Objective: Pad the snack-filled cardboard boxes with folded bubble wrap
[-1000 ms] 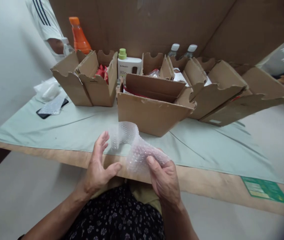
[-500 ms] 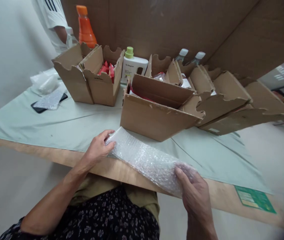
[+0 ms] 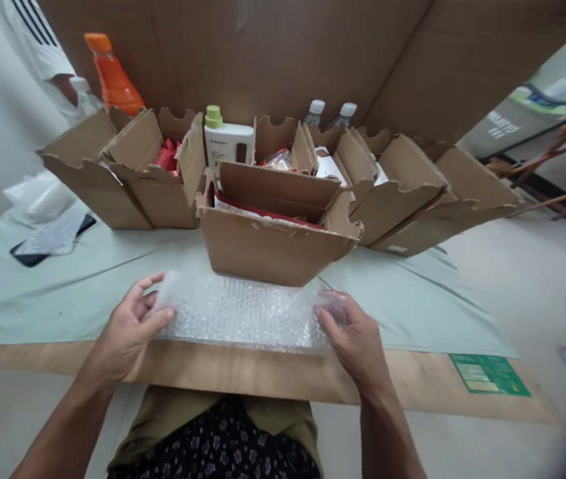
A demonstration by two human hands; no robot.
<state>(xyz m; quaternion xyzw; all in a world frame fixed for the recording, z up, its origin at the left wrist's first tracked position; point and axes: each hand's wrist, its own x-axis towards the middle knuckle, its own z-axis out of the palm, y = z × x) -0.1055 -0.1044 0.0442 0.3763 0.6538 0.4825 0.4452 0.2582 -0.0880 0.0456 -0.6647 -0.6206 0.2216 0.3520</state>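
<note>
A strip of clear bubble wrap (image 3: 243, 313) is stretched level between my two hands, over the front edge of the table. My left hand (image 3: 130, 319) pinches its left end, thumb in front and fingers behind. At the right end my right hand (image 3: 355, 336) grips it with the thumb on the near side, and some fingers show through the plastic. Just behind the wrap stands a cardboard box (image 3: 273, 249) with a red-edged packet inside.
More cardboard bins (image 3: 157, 196) line the back, with red packets in one. Behind them stand a white jug (image 3: 227, 143) and an orange bottle (image 3: 116, 83). A dark phone (image 3: 30, 258) lies left under plastic. A green card (image 3: 489, 374) lies front right. Another person's sleeve (image 3: 38, 40) shows.
The bubble wrap has swung from a slant to level, its right end rising. My left hand has moved left and lower in view, my right hand up and left. The camera view has shifted.
</note>
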